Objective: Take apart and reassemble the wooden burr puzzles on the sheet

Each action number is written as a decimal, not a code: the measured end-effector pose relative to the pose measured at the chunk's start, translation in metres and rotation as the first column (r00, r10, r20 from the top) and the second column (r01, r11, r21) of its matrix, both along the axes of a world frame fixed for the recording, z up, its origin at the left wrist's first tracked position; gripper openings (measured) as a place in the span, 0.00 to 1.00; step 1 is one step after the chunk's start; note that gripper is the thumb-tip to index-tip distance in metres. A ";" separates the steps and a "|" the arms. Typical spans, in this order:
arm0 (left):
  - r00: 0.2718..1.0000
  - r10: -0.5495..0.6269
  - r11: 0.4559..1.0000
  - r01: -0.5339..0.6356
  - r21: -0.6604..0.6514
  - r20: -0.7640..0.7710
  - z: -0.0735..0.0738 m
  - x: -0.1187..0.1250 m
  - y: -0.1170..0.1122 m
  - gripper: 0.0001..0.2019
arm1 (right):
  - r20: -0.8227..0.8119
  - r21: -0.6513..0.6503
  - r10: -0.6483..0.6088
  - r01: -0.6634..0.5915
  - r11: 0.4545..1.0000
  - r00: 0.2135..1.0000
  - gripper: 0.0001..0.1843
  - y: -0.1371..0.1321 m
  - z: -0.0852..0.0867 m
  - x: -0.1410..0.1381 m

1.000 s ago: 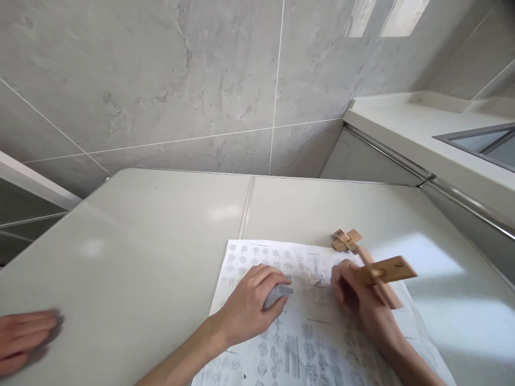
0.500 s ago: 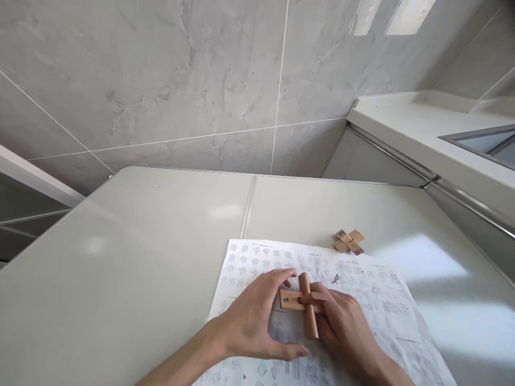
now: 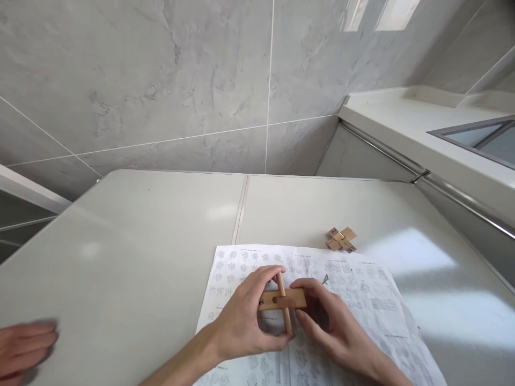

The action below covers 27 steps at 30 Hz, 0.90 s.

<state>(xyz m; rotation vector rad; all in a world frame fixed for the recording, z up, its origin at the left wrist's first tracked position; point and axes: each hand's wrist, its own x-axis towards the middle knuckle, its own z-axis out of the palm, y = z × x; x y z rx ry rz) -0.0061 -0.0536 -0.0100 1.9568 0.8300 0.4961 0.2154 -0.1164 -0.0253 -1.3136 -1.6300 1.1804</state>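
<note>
A wooden interlocking puzzle (image 3: 295,298), made of a flat piece marked 2 with a slot and a rod crossing it, is held above a printed sheet (image 3: 374,316). My left hand (image 3: 245,316) grips the rod between thumb and fingers, one at each end. Around the flat piece's right end curl the fingers and thumb of my right hand (image 3: 338,321), with the index fingertip at its upper edge. Some of its other fingers are hidden. Beyond the sheet's far edge lies a second wooden puzzle (image 3: 341,239), a cross shape with numbers on it.
Another person's hand (image 3: 26,343) reaches in over the white table (image 3: 120,257) at the lower left, blurred. A grey tiled wall (image 3: 140,69) rises behind. To the right, a white ledge (image 3: 386,115) with a metal rail runs past the table.
My left hand has closed on the rod. My right hand has shifted its fingers to the flat piece's right end, and the puzzle has turned. Another person's hand has appeared at lower left.
</note>
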 end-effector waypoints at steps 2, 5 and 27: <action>1.000 -0.009 1.000 0.009 0.023 -0.005 0.001 0.000 -0.001 0.51 | -0.077 -0.032 -0.017 0.015 0.999 0.997 0.10 0.001 0.003 0.000; 1.000 -0.004 0.996 0.005 0.084 -0.014 0.001 0.000 -0.003 0.53 | -0.120 -0.062 -0.049 0.042 0.997 0.992 0.14 0.003 0.002 0.000; 0.997 -0.021 0.982 0.034 -0.186 0.068 -0.001 -0.010 0.003 0.57 | 0.091 0.389 -0.084 0.042 0.920 0.992 0.09 -0.005 -0.010 -0.003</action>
